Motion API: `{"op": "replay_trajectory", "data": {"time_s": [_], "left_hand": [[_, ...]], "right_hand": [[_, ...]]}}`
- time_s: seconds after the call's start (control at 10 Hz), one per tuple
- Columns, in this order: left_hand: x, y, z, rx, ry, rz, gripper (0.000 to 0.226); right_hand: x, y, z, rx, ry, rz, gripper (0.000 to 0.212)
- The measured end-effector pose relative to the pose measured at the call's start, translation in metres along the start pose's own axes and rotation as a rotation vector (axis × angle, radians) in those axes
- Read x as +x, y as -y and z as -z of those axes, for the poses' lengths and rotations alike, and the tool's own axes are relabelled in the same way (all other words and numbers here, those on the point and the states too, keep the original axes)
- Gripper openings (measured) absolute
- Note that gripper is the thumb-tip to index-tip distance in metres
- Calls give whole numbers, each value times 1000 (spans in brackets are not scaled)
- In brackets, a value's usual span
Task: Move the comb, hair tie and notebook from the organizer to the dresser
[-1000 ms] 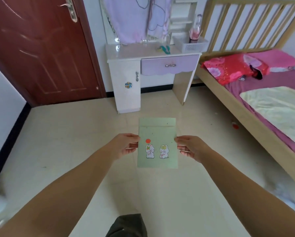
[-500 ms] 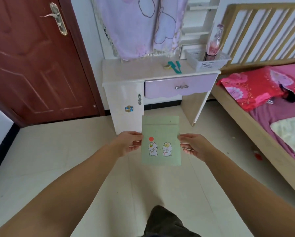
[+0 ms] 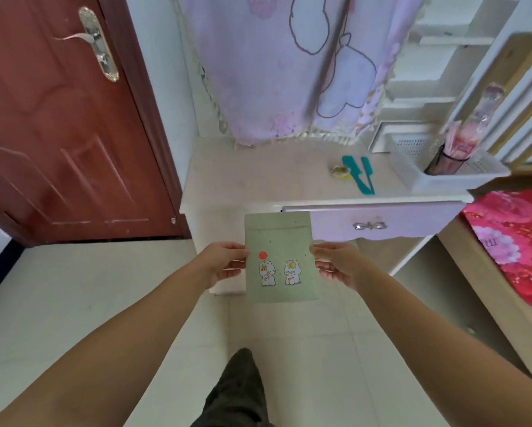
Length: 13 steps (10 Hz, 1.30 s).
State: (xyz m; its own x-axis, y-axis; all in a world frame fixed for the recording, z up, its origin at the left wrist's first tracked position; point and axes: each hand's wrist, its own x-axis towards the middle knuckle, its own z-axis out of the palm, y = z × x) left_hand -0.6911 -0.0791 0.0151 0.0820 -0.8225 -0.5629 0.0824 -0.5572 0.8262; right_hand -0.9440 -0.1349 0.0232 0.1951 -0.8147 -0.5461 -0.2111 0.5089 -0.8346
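I hold a pale green notebook [image 3: 280,257] with two cartoon rabbits on its cover, flat in front of me and below the dresser's front edge. My left hand [image 3: 224,261] grips its left edge and my right hand [image 3: 335,263] grips its right edge. On the white dresser top [image 3: 252,177] lie a teal comb [image 3: 359,174] and, touching its left side, a yellowish hair tie [image 3: 340,172]. The white mesh organizer [image 3: 461,177] stands at the dresser's right end with a dark cup of pink items in it.
A dark red door [image 3: 61,118] is to the left of the dresser. A purple cloth [image 3: 289,66] hangs over the back of the dresser. A wooden bed with a red pillow [image 3: 514,241] is at the right. My leg [image 3: 237,392] shows over the tiled floor.
I have walked closer to the dresser, which now looms larger and nearer. Both hands keep the same hold on the notebook.
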Motion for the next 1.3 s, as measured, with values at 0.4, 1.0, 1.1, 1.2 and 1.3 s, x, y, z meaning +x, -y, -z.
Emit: {"op": "replay_trajectory", "data": {"time_s": [0.4, 1.0, 1.1, 1.2, 1.3], "left_hand": [[213, -148, -12, 199, 79, 20, 10], [403, -176, -53, 927, -67, 92, 46], [407, -180, -52, 1059, -14, 76, 44], [408, -181, -44, 1081, 59, 20, 37], [403, -177, -26, 1123, 189, -117, 25]], "right_hand": [[193, 125, 45, -11, -122, -27, 6], [396, 149, 62, -838, -178, -84, 27], [399, 152, 61, -918, -170, -78, 27], [398, 156, 58, -942, -153, -116, 30], [394, 161, 58, -925, -208, -126, 33]]}}
